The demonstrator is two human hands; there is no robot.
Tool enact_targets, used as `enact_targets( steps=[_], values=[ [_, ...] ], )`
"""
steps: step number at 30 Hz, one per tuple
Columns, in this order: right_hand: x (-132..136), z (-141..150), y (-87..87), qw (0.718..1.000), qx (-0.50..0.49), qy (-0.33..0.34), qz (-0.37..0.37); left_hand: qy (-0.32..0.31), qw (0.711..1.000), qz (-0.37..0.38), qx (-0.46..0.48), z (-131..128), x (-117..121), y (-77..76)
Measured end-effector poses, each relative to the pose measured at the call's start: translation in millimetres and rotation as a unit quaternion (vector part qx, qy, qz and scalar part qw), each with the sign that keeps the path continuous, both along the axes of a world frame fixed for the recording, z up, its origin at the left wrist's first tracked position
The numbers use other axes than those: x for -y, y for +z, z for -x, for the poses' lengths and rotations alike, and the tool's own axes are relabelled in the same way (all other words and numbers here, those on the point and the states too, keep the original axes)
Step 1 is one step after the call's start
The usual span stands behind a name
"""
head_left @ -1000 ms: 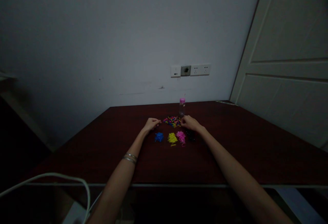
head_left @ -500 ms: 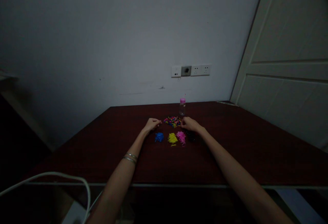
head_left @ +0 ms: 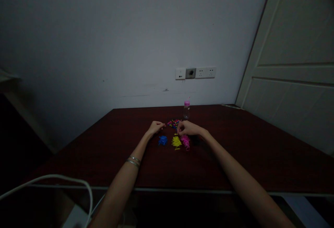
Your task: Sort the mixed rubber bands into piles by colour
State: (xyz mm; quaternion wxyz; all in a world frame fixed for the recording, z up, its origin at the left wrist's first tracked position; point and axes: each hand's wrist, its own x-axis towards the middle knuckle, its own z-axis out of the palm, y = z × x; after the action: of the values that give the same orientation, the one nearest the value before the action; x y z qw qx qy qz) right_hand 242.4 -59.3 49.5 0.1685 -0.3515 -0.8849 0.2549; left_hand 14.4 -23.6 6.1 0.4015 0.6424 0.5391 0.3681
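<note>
My left hand (head_left: 156,126) rests on the dark red table, left of a mixed heap of small colourful rubber bands (head_left: 173,123). Its thumb and finger are pinched; whatever is between them is too small to make out. My right hand (head_left: 188,128) is closed in a pinch just above the yellow rubber bands (head_left: 176,141), with a yellow bit at its fingertips. It covers part of the mixed heap. Beneath that hand lies a pile of pink rubber bands (head_left: 185,141). Nearer my left hand sits a blue pile (head_left: 162,140).
A clear bottle with a pink lid (head_left: 187,110) stands behind the mixed heap. Wall sockets (head_left: 205,72) are above the table's (head_left: 104,130) back edge, and a pale door (head_left: 292,54) is at right. A white cable (head_left: 60,177) loops across the front left edge.
My right hand has moved left and toward me, from the right side of the mixed heap to above the yellow pile. My left hand has stayed nearly still. The view has shifted slightly.
</note>
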Motion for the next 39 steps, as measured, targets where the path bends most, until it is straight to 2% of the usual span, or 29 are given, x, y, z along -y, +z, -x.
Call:
enact_targets(
  steps=[8,13,16,19,25,31,35,39],
  values=[
    [0.7,4.6,-4.1,0.999,0.014,0.028,0.009,-0.001,1.000,-0.001,-0.001,-0.4,-0.4,-0.3],
    [2.7,3.2,0.8,1.000,-0.006,0.026,-0.011,0.001,1.000,-0.012,-0.017,-0.2,-1.0,-0.8],
    [-0.7,-5.6,5.3,0.998,-0.048,-0.017,-0.041,0.004,1.000,-0.010,-0.023,-0.1,-1.0,-0.6],
    [-11.7,-25.6,4.4,0.989,-0.078,-0.099,-0.079,0.004,1.000,-0.008,-0.024,-0.2,-0.5,0.3],
    [-40.5,-79.2,-22.3,0.959,-0.065,-0.253,-0.112,0.004,1.000,0.000,-0.027,-1.5,3.2,4.2],
    [-53.5,-104.3,-51.8,0.947,-0.038,-0.303,-0.097,0.002,0.999,0.002,-0.033,-1.9,5.6,6.5],
    [-55.9,-105.5,-59.6,0.942,-0.031,-0.322,-0.088,0.008,0.999,0.002,-0.044,-3.0,5.9,7.5],
    [-52.5,-100.6,-62.6,0.923,-0.013,-0.372,-0.101,0.021,0.998,-0.008,-0.059,-8.1,6.1,9.5]
  ],
)
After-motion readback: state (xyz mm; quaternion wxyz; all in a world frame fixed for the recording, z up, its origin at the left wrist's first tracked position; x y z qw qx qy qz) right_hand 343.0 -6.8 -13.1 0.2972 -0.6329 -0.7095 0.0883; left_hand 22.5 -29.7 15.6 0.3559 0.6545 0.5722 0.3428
